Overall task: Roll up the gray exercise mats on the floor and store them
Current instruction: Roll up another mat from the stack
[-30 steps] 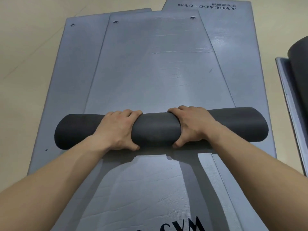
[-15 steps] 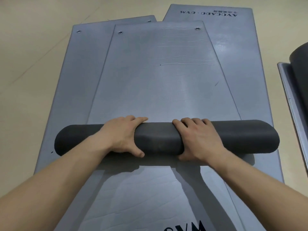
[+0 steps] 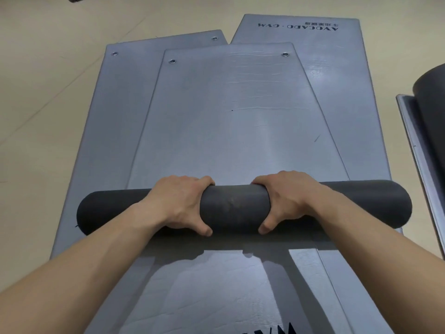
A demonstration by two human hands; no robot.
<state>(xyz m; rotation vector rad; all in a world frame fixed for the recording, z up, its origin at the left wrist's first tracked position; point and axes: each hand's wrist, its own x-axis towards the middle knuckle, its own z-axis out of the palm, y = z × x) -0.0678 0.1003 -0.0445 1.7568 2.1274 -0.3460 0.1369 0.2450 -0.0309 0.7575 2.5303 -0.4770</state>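
Item: dark roll (image 3: 234,208), my landmark, lying crosswise on the top gray mat (image 3: 231,112). Since half a second ago I log it slightly farther up that mat, with less flat length left beyond it; the eyelets (image 3: 285,54) at the far edge sit lower in view. Beyond the roll, two more gray mats lie flat under the top one: one fanned out to the left (image 3: 125,97), one to the right with upside-down lettering (image 3: 337,68). Well right of the roll, another dark rolled mat (image 3: 431,97) rests on a flat mat's edge (image 3: 414,141). Beige floor (image 3: 43,104) lies all round. My forearms cover the roll's near side. My left hand (image 3: 178,204) and right hand (image 3: 286,201) both clasp the roll near its middle, fingers curled over the far side, thumbs tucked under the near side.
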